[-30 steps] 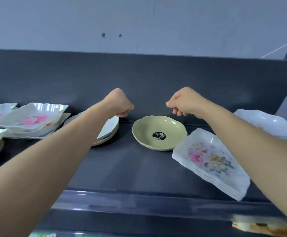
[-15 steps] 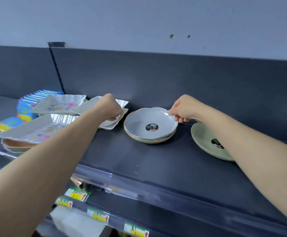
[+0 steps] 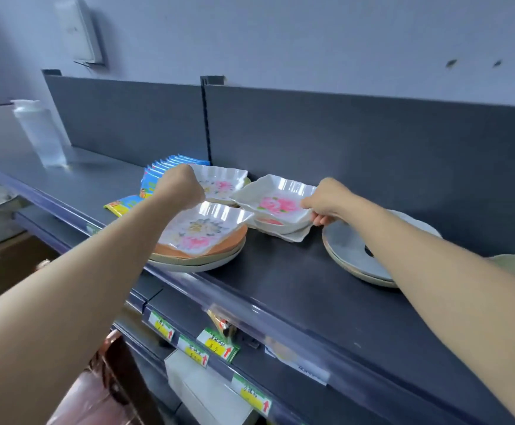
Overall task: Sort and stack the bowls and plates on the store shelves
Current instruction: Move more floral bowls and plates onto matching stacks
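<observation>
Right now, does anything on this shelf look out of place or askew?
Yes. A square floral dish sits on the stack of round plates, mismatched in shape; the square dishes beside it lie askew.

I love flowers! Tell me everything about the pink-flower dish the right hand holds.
The dish is square and glossy white, plastic or ceramic, I can't tell, with a wavy raised rim and a pink flower with green leaves printed inside. It sits a little askew atop a small stack of like dishes on the dark shelf. The right hand pinches its right edge.
</observation>
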Demonstrator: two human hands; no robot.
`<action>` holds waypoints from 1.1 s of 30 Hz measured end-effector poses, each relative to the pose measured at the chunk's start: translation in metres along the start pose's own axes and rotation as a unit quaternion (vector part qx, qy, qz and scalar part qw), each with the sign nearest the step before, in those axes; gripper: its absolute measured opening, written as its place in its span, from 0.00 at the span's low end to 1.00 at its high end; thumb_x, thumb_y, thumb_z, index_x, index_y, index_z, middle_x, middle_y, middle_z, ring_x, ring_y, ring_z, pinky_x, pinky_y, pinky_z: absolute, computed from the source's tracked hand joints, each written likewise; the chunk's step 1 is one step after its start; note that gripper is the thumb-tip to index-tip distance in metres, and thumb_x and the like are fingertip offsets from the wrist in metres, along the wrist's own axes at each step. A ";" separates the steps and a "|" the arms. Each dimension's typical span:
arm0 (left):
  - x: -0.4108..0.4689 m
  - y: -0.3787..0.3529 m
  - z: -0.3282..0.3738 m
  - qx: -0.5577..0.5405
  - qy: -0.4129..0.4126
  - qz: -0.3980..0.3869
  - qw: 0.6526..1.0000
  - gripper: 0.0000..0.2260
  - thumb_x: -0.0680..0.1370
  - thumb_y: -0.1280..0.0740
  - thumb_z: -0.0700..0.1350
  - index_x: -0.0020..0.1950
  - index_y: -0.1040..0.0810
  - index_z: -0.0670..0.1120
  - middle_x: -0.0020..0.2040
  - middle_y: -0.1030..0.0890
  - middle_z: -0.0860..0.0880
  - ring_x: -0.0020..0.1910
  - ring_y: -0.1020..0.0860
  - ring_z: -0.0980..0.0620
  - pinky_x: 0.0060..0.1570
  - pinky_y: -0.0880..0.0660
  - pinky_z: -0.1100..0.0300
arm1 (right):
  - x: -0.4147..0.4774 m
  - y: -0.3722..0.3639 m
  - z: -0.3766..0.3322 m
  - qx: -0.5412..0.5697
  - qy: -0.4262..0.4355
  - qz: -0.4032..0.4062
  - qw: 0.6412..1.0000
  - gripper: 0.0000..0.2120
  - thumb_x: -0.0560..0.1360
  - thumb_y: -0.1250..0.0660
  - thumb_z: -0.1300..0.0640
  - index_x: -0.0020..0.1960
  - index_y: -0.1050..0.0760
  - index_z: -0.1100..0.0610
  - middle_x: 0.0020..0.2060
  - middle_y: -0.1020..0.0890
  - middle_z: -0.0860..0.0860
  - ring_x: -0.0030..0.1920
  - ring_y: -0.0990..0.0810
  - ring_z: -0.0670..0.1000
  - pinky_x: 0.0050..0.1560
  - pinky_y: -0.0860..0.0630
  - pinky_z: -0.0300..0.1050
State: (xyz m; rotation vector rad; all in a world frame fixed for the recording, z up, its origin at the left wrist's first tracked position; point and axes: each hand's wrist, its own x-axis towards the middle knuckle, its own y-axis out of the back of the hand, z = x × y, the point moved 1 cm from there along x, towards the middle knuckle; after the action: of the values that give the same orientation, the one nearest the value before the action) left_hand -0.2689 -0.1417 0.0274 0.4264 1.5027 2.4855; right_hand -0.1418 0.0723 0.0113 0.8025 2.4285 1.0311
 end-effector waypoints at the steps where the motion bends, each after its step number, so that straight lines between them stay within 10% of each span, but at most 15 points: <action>1: 0.004 0.005 -0.013 0.014 0.010 0.015 1.000 0.09 0.75 0.36 0.37 0.35 0.31 0.40 0.34 0.29 0.45 0.41 0.29 0.43 0.36 0.31 0.58 | 0.009 -0.009 -0.003 0.000 -0.013 0.006 1.000 0.07 0.75 0.37 0.63 0.39 0.31 0.64 0.33 0.22 0.61 0.25 0.26 0.53 0.25 0.30 0.40; 7: 0.015 0.019 -0.063 0.106 0.042 0.017 0.993 0.12 0.74 0.33 0.40 0.36 0.35 0.40 0.45 0.27 0.43 0.45 0.28 0.41 0.42 0.32 0.57 | 0.047 -0.027 -0.001 0.006 -0.089 0.071 0.993 0.01 0.75 0.41 0.66 0.46 0.31 0.64 0.42 0.23 0.62 0.09 0.31 0.50 0.13 0.35 0.33; 12: 0.019 0.013 -0.072 0.172 0.025 -0.029 0.984 0.10 0.74 0.31 0.43 0.50 0.26 0.38 0.56 0.21 0.40 0.55 0.23 0.40 0.48 0.27 0.55 | 0.053 -0.027 0.006 0.094 -0.121 0.087 0.984 0.10 0.75 0.42 0.72 0.37 0.35 0.63 0.31 0.30 0.58 0.07 0.36 0.48 0.13 0.40 0.29; 17: 0.020 0.008 -0.074 0.169 0.026 -0.029 0.985 0.09 0.74 0.32 0.42 0.51 0.26 0.39 0.57 0.22 0.41 0.56 0.24 0.41 0.49 0.28 0.56 | 0.047 -0.018 0.002 0.136 -0.126 0.116 0.976 0.09 0.75 0.44 0.70 0.38 0.35 0.61 0.41 0.29 0.57 0.16 0.31 0.51 0.13 0.41 0.27; 25: 0.024 0.010 -0.076 0.130 0.059 -0.029 0.989 0.13 0.77 0.35 0.42 0.59 0.26 0.37 0.60 0.23 0.40 0.60 0.24 0.41 0.56 0.27 0.54 | 0.024 -0.005 -0.007 0.098 -0.090 0.158 0.979 0.11 0.75 0.45 0.66 0.55 0.30 0.59 0.29 0.26 0.59 0.22 0.32 0.50 0.18 0.39 0.32; 33: 0.013 0.033 -0.069 0.030 0.077 0.051 0.995 0.06 0.77 0.37 0.38 0.50 0.25 0.36 0.57 0.22 0.37 0.57 0.23 0.38 0.55 0.26 0.53 | -0.002 0.014 -0.006 0.120 -0.050 0.207 0.970 0.06 0.74 0.45 0.66 0.39 0.34 0.60 0.34 0.29 0.54 0.25 0.32 0.50 0.23 0.38 0.38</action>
State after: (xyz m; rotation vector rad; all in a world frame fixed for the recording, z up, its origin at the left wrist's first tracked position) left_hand -0.3062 -0.2101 0.0281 0.3350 1.6571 2.6101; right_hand -0.1384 0.0756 0.0257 1.4555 2.3791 0.8125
